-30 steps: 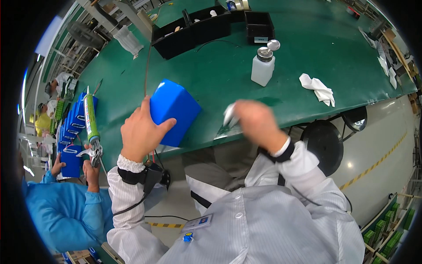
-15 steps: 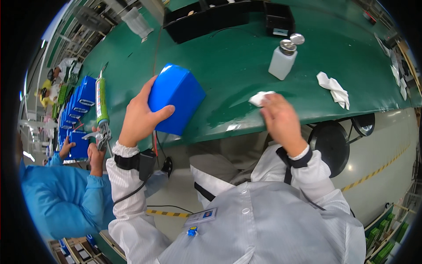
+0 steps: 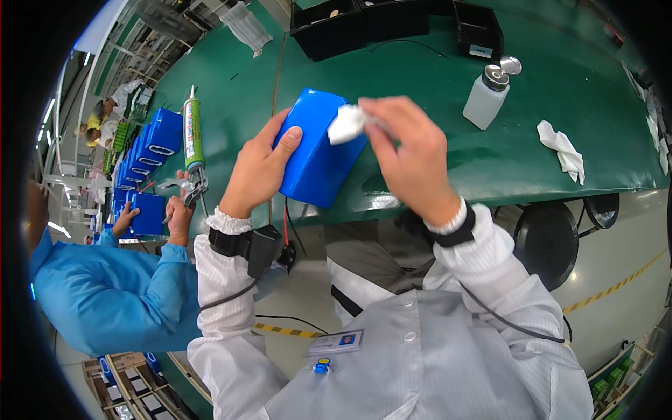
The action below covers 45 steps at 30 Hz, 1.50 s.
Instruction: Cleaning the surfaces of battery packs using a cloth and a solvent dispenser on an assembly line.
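Glossy blue box-shaped pack (image 3: 315, 164) is held tilted at the near edge of the smooth green table (image 3: 413, 80), the left hand (image 3: 260, 166) gripping it between fingers and thumb; the right hand (image 3: 414, 157) pinches a crumpled white wipe (image 3: 346, 126) at its right face. Wiping appears under way; how much surface is done or left cannot be told.

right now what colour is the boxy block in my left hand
Glossy blue boxy block, in head view.
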### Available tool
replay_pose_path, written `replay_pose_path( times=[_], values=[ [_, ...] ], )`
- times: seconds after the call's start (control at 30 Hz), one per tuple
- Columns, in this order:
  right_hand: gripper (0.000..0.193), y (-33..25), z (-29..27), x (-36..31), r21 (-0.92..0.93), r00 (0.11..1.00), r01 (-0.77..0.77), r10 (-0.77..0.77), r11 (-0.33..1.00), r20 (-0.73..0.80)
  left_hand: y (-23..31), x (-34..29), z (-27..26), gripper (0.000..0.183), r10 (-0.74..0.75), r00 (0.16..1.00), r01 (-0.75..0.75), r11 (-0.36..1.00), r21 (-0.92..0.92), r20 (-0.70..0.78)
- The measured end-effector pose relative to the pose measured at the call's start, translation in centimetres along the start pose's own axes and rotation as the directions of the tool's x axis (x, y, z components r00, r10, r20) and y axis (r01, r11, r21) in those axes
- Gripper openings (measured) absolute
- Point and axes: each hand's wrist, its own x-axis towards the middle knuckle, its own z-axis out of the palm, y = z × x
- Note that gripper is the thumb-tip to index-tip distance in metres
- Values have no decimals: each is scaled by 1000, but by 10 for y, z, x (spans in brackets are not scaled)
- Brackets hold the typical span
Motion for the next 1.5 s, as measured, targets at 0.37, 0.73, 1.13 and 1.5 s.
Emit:
replay_pose_path(
  times=[0.37,0.73,1.13,1.5],
  values=[
    [26,14,35,-2,178,999,-40,46,983,-28,22,-2,9,55,-20,1000,20,1000,-12,-14],
    [11,2,27,-9,284,957,-290,276,914,89,19,-1,14,59,34,999,-33,999,12,-20],
    [9,-22,46,-26,301,997,-31,8,953,76,17,2,14,53,81,996,-75,990,118,-43],
    [12,-4,42,-59,277,992,-115,99,954,73,29,-1,12,73,125,992,-125,970,209,13]
  ],
)
